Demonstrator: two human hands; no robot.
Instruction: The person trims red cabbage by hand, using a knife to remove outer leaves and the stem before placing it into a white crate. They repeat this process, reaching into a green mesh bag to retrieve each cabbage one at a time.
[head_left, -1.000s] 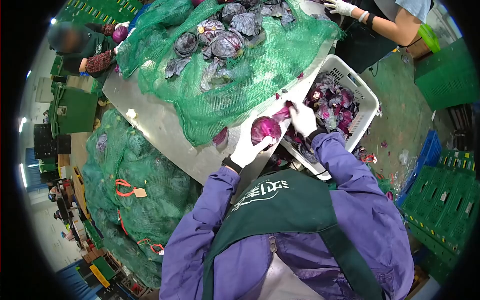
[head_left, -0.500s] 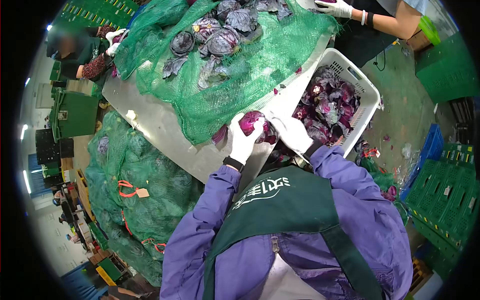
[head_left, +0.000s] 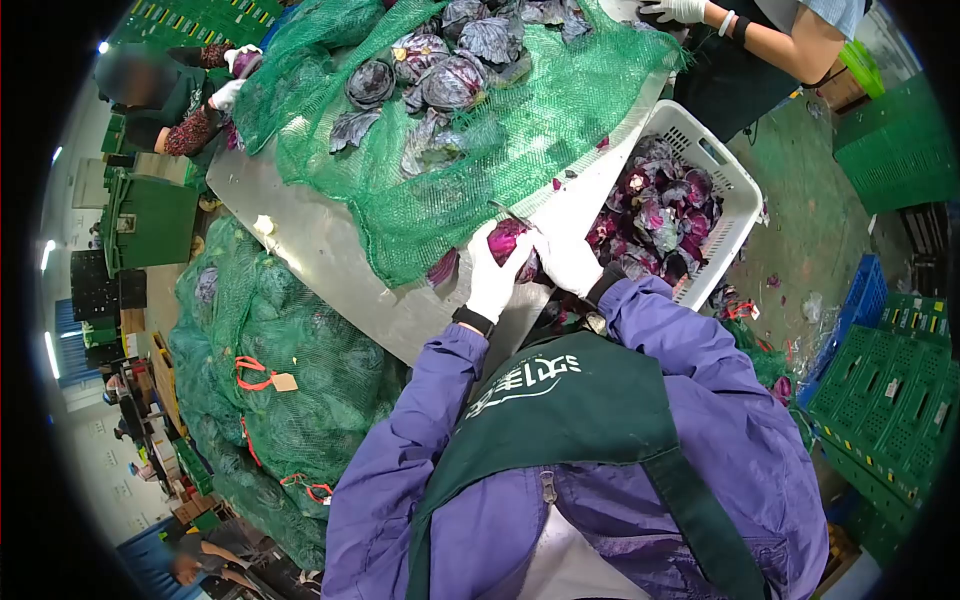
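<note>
My left hand [head_left: 492,278], in a white glove, is closed around a small red cabbage [head_left: 505,237] above the near edge of the metal table [head_left: 330,255]. Against the cabbage's right side is my right hand [head_left: 568,262], also gloved, with its fingers closed. A thin dark blade, apparently a knife [head_left: 513,214], sticks out from that hand over the top of the cabbage; its handle is hidden in the glove. Beside my left hand lies a loose purple leaf [head_left: 441,268]. Green mesh netting [head_left: 400,235] covers much of the table, with several dark-leaved cabbages [head_left: 452,82] on it.
A white crate [head_left: 741,200] full of red cabbages stands to my right. Stuffed green mesh sacks [head_left: 300,340] are at my left. Co-workers' gloved hands show at the far left [head_left: 228,95] and top right [head_left: 678,11]. Green crates [head_left: 880,385] are stacked at right.
My right hand has turned inward and moved left against the cabbage, and the blade now shows above it. The left hand has shifted slightly right. The top-right co-worker's hand has opened out.
</note>
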